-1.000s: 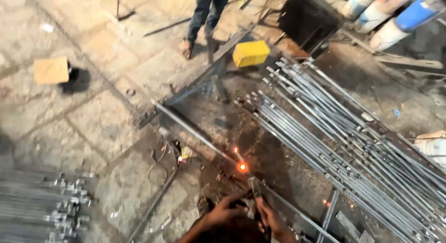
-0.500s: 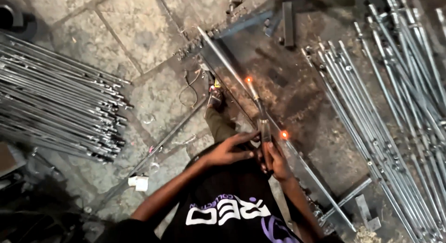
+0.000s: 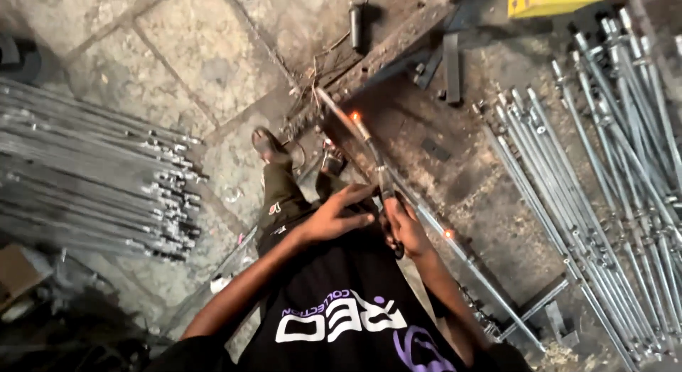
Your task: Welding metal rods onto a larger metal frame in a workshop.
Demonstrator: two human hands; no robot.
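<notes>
A long thin steel rod [image 3: 490, 283] lies on a metal jig on the floor and runs diagonally from upper left to lower right. Two spots on it glow orange, one at the far end [image 3: 354, 117] and one beside my wrist [image 3: 447, 234]. My right hand [image 3: 403, 226] grips a dark welding holder [image 3: 387, 194] that rests against the rod. My left hand [image 3: 341, 212] sits just left of it, fingers bent and touching the holder or rod near the same spot. My leg and sandalled foot [image 3: 268, 144] stretch out below my hands.
A stack of grey rods [image 3: 92, 176] lies at the left and another pile of rods with fittings [image 3: 611, 173] at the right. A yellow box [image 3: 558, 0] sits at the top edge. A hammer-like tool [image 3: 355, 17] lies on the stone paving.
The view has swung down and closer onto my hands and shirt. Both hands have stayed on the rod, and the glowing spots have shifted along it.
</notes>
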